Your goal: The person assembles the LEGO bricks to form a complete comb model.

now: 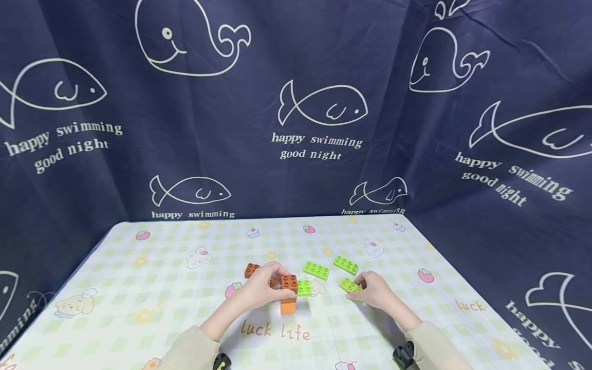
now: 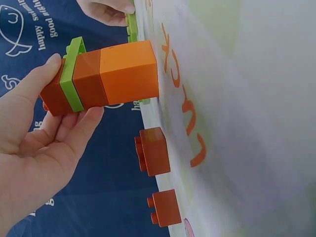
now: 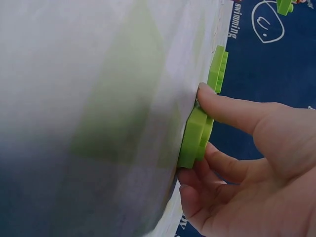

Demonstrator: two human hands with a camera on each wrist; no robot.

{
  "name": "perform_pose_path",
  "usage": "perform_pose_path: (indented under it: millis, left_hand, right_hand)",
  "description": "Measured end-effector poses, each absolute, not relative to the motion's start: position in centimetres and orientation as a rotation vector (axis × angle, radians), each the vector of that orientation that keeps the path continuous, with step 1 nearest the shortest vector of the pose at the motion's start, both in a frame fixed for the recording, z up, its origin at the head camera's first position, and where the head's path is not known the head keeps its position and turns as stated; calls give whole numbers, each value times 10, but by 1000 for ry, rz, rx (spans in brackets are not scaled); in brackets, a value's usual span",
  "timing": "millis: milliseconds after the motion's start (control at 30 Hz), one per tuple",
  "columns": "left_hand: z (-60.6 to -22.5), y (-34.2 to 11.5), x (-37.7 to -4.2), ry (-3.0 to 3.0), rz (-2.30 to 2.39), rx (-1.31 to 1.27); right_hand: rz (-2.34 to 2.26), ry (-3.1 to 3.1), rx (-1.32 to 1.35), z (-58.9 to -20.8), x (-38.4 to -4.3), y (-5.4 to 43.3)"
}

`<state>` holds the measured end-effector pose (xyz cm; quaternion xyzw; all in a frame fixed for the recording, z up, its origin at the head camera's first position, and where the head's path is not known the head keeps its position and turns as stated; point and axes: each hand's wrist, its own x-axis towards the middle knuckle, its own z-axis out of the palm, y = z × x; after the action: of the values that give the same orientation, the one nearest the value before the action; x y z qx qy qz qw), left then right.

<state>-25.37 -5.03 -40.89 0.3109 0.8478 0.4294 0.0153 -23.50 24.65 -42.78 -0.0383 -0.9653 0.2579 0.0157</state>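
My left hand (image 1: 263,287) grips a small tower of toy building bricks near its top. From the bottom, the tower has an orange brick (image 2: 129,71), a brown brick (image 2: 89,79), a thin green brick (image 2: 72,81) and another brown brick (image 2: 53,91). The green layer sticks out to the right in the head view. Whether the tower's base touches the table, I cannot tell. On the right, my right hand (image 1: 376,290) pinches a flat green studded brick (image 3: 194,138) by its ends, thumb on one side and fingers on the other, at the tablecloth.
Two flat green bricks, one (image 1: 316,270) left of the other (image 1: 346,264), lie beyond the hands. Two loose brown bricks (image 2: 155,151) (image 2: 167,208) sit beside the left hand. A patterned cloth (image 1: 185,308) covers the table, and a dark blue curtain (image 1: 259,169) hangs behind.
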Motion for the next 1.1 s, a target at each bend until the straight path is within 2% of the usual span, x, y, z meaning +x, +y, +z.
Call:
perform_pose_path:
  millis: [1100]
  left_hand:
    - [-413,-52,-254,2623,1353,914]
  right_hand:
    - [854,-2702,260,-403,-239,231]
